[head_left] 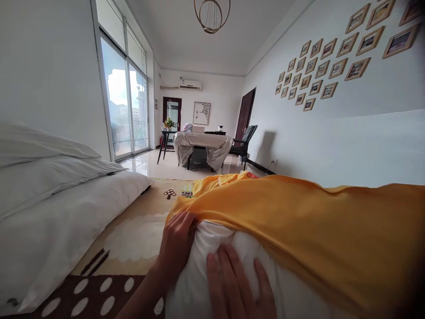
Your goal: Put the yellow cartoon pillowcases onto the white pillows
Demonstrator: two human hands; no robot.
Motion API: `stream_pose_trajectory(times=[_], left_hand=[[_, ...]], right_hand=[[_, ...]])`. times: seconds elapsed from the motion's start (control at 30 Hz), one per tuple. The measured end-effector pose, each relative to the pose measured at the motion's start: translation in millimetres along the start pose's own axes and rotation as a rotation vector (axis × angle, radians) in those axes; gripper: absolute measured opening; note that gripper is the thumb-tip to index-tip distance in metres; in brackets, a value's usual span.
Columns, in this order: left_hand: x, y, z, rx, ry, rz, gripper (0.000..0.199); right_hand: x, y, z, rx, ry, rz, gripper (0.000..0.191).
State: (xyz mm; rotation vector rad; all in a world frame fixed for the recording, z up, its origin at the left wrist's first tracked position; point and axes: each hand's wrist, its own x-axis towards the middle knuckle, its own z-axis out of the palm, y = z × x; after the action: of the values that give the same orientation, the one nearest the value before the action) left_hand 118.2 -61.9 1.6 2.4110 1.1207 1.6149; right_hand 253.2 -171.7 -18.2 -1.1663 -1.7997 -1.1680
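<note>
A yellow duvet cover [318, 221] lies over a puffy white quilt [285, 288], whose near side is exposed. At the cover's left corner, my left hand [177, 241] has its fingers curled on the yellow edge where it meets the quilt. My right hand [237, 283] rests on the quilt just to the right, fingers spread and pressing into the white fabric. Its fingertips are partly sunk in the folds, and the palm runs out of the bottom of the view. Underneath is a beige and brown patterned bed sheet [136, 239].
White pillows [83, 208] are stacked on the left of the bed. Beyond the bed stand a table with a silvery cloth [202, 139], a black chair [245, 141] and a plant stand [166, 137]. A glass sliding door [124, 102] is at the left.
</note>
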Motion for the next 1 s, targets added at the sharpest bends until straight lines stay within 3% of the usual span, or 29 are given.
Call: stream_pose_trajectory(times=[0.13,0.2,0.27,0.43,0.53,0.6,0.7,0.8,0.9,1.0], left_hand=[[-2,-6,-2.0,0.013,0.244,0.048,0.010],[-3,-1,-10.9,0.051,0.352,0.070,0.013],[-4,5,-18.5,0.075,0.403,0.095,0.017],[-7,12,-14.7,0.050,0.299,0.168,0.024],[-5,0,-6.0,0.066,0.226,0.238,0.022],[0,-16,-3.3,0.144,0.238,0.264,0.019],[10,-43,-3.8,0.355,0.292,0.185,0.015],[16,-59,-3.8,0.476,0.266,0.101,0.016],[14,-60,1.1,0.370,0.235,0.121,0.018],[10,-49,7.4,0.191,0.286,0.088,0.016]], right_hand=[[10,8,8,0.026,-0.062,-0.109,0.054],[19,14,15,0.041,-0.095,-0.118,0.054],[26,19,26,0.079,-0.104,-0.029,0.044],[27,32,58,0.204,0.001,0.135,0.028],[27,40,62,0.245,0.077,0.132,0.021],[28,42,56,0.265,0.080,0.140,0.017],[28,36,42,0.256,-0.037,0.154,0.030],[19,20,36,0.176,-0.203,0.100,0.050],[4,1,44,0.101,-0.340,0.097,0.071],[-5,-11,56,0.057,-0.388,0.184,0.079]])
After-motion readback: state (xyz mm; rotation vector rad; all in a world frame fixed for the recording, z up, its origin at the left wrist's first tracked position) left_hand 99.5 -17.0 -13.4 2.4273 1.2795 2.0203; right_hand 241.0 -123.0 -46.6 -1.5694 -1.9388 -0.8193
